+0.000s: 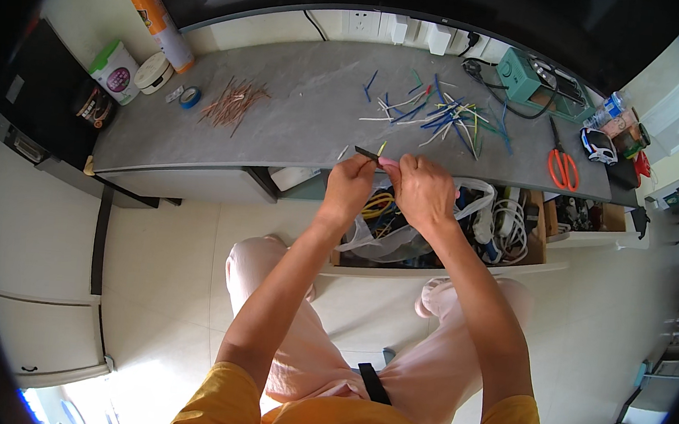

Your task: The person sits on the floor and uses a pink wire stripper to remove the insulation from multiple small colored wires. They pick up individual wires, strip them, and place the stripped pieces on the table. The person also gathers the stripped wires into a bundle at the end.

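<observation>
My right hand (425,189) grips the pink handle of a utility knife (388,162), whose dark blade points left over the counter's front edge. My left hand (351,183) is closed at the blade, its fingertips pinching something mostly hidden. A short yellow-green piece of wire insulation (382,148) sticks up beside the blade. Beyond my hands lies a loose pile of blue, white, green and yellow wire insulation (454,116). To the left on the grey counter is a pile of bare copper wires (235,105).
Orange-handled scissors (563,168), a toy car (598,145) and a green box (517,82) stand or lie at right. Blue tape (189,97), tubs and a spray can (164,30) are at left. Below my hands, an open drawer (431,273) holds cables and a plastic bag.
</observation>
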{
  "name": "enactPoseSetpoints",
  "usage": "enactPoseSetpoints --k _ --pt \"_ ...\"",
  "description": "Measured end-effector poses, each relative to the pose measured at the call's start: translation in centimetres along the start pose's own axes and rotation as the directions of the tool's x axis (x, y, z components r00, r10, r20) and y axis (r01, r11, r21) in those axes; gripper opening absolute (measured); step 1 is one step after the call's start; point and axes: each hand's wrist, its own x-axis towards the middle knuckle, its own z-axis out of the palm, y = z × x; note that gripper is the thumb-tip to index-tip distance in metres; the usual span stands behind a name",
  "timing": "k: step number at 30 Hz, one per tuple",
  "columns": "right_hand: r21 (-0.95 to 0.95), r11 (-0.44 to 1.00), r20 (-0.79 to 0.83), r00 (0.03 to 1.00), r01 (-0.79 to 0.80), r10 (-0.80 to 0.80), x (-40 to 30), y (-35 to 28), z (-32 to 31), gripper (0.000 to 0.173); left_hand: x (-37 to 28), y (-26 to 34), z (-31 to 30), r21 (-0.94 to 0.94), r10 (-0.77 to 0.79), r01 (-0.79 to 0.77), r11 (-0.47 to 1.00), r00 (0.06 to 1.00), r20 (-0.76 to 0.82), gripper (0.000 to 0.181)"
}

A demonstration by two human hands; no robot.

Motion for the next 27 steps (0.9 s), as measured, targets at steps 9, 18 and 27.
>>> enactPoseSetpoints --k 9,18,27 --pt "-0.117 0.990 -0.040 0.995 0.082 -0.087 0.1 1.2 1.2 0.036 0.3 2.3 -1.8 -0.258 -0.232 0.327 0.909 0.913 0.337 0.016" --pt "-0.211 0.976 -0.008 0.999 0.044 -0.047 -0.4 1.9 2.7 0.039 0.1 1.8 -1.2 -0.325 -0.330 0.434 0.840 0.885 0.329 0.017" --pt "-0.216 0.976 0.037 0.999 0.035 -0.028 -0.4 1.9 2.8 0.039 1.3 1.8 -2.4 -0.428 -0.481 0.685 0.589 0.723 0.495 0.012"
